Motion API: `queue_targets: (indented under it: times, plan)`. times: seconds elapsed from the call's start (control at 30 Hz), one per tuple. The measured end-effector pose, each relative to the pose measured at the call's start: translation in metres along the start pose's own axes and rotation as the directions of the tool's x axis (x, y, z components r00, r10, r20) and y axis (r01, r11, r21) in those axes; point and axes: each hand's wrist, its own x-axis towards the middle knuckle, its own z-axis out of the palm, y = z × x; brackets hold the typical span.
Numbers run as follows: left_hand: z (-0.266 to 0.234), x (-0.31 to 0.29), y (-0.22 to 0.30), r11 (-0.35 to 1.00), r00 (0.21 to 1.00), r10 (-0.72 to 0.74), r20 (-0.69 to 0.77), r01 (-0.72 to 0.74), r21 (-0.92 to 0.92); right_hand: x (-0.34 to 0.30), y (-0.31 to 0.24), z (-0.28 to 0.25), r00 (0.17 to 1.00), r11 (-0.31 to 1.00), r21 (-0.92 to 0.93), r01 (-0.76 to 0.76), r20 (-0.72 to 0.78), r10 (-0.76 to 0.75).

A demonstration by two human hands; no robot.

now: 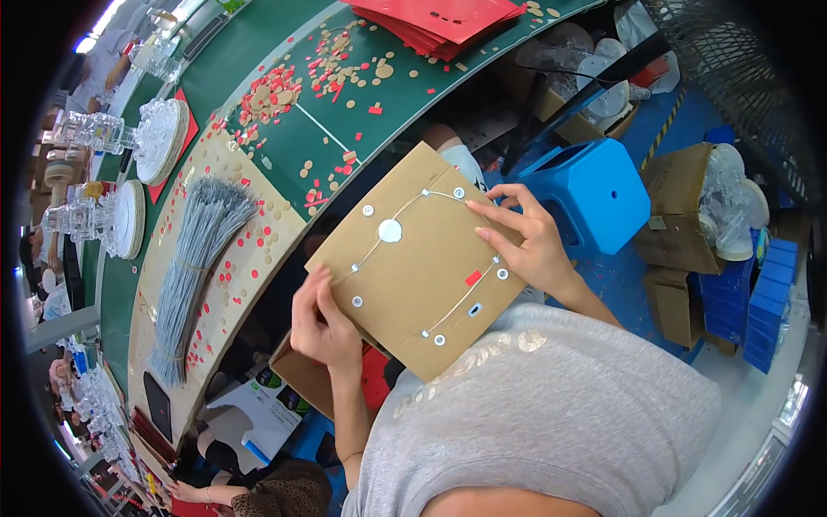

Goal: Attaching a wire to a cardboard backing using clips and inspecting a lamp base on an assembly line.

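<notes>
A square brown cardboard sheet (413,267) leans in front of my body, above my lap. Round white eyelets, small white clips, a larger white disc (390,231) and a red patch (473,278) show on its face. A thin pale wire (372,251) runs through the clips and past the disc. At the sheet's left edge, my left hand (327,323) pinches one end of the wire. Along the right edge, my right hand (530,241) has thumb and forefinger on the wire, and its fingers partly hide the bend there.
The green worktable (392,108) curves along the left, scattered with red and tan chips. On it lie a bundle of thin grey strands (196,267), red sheets (439,21) and clear-topped round pieces (159,138). A blue stool (594,194) and a cardboard box (680,194) stand right.
</notes>
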Motion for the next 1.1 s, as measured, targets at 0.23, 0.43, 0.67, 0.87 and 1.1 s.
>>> queue_targets:
  times: [0.23, 0.43, 0.67, 0.87, 1.1]
  plan:
    - [0.013, 0.003, 0.004, 0.995, 0.998, -0.033, 0.049, 0.037, -0.090, 0.006, -0.002, -0.007, 0.991, 0.991, 0.083, -0.102, 0.100, 0.094]
    - [0.028, -0.004, 0.003, 0.873, 0.965, -0.260, -0.019, 0.227, -0.431, 0.007, 0.001, -0.004, 0.988, 0.987, 0.126, -0.104, 0.126, 0.089]
    - [0.020, -0.007, 0.003, 0.979, 0.994, 0.042, -0.097, -0.060, -0.196, 0.005, -0.006, 0.002, 0.986, 0.992, -0.106, 0.063, 0.161, -0.045]
    - [0.015, 0.010, 0.007, 0.931, 0.979, -0.186, 0.090, 0.204, -0.301, 0.007, 0.000, -0.009, 0.979, 1.000, 0.012, -0.010, 0.206, 0.007]
    - [0.016, 0.015, 0.004, 0.873, 0.963, -0.126, 0.240, 0.222, -0.433, -0.004, 0.006, -0.009, 0.985, 0.997, -0.006, 0.080, 0.153, -0.078]
